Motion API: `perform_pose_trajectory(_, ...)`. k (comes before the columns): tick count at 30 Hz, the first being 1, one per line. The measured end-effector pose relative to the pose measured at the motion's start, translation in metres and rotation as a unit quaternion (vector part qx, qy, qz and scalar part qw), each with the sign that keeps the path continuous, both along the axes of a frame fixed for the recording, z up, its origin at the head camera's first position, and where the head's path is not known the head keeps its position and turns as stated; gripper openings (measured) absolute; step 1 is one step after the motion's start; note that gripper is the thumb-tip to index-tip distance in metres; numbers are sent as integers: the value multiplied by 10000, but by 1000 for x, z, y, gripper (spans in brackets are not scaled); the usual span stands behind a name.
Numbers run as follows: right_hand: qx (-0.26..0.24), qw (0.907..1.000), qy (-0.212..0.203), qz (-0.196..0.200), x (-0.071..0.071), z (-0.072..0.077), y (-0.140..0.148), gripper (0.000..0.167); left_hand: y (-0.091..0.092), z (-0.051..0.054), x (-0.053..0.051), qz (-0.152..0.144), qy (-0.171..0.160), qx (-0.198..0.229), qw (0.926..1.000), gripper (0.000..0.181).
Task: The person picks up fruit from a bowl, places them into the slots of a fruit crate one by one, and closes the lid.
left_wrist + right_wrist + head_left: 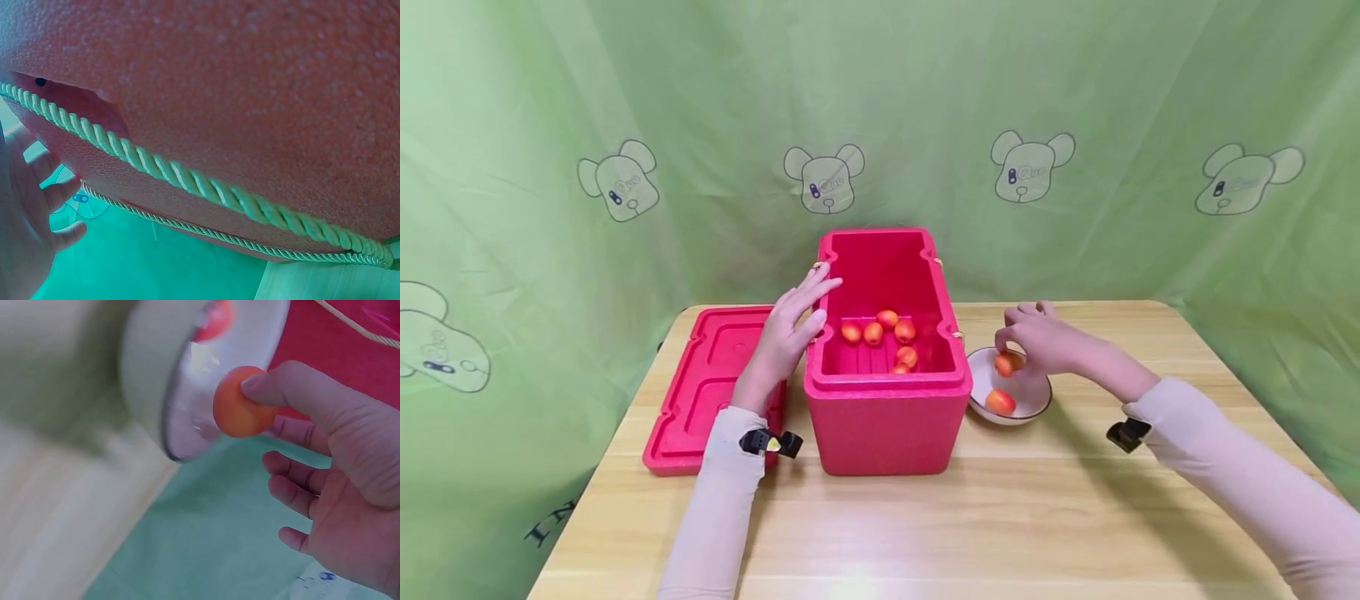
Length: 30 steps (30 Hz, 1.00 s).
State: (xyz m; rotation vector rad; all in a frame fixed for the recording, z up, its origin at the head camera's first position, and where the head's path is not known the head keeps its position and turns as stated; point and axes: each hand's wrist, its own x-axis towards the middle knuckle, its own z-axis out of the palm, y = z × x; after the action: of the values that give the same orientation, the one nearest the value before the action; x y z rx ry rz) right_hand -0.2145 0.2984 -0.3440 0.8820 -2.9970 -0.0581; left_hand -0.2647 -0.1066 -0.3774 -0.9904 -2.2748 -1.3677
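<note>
An open red foam box (891, 433) stands mid-table with several small orange-red fruits (905, 331), much like apricots, on its floor. My left hand (784, 335) lies along the box's left rim, fingers straight. In the left wrist view, that hand (25, 219) shows beside the box wall, and a twisted rope (175, 178) crosses in front. Over the white bowl (1039, 400) right of the box, my right hand (1047, 340) pinches one apricot (237, 406) between thumb and finger. Another apricot (1000, 402) sits in the bowl.
A red lid (679, 417) lies flat on the wooden table (880, 533), left of the box. Green curtain (925, 100) with bear-head prints hangs behind the table. The box's right wall stands close beside the bowl.
</note>
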Motion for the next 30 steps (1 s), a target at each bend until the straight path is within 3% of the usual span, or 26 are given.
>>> perform_pose_trajectory(5,-49,10000,-16,-55,-3,34,-6,30,-4,2,0,45,-1,-23,10000,55)
perform_pose_trajectory(14,-49,9994,344,-4,-4,123,-38,26,-8,2,-2,-11,30,18,10000,55)
perform_pose_trajectory(19,-65,9978,606,269,-4,165,-70,23,-6,1,-2,-7,-2,13,10000,55)
perform_pose_trajectory(24,-84,9968,611,499,-7,189,-104,23,-3,0,-1,-13,-1,17,10000,56)
perform_pose_trajectory(30,45,9975,385,598,-18,198,-139,23,0,-1,-2,-53,0,14,10000,56)
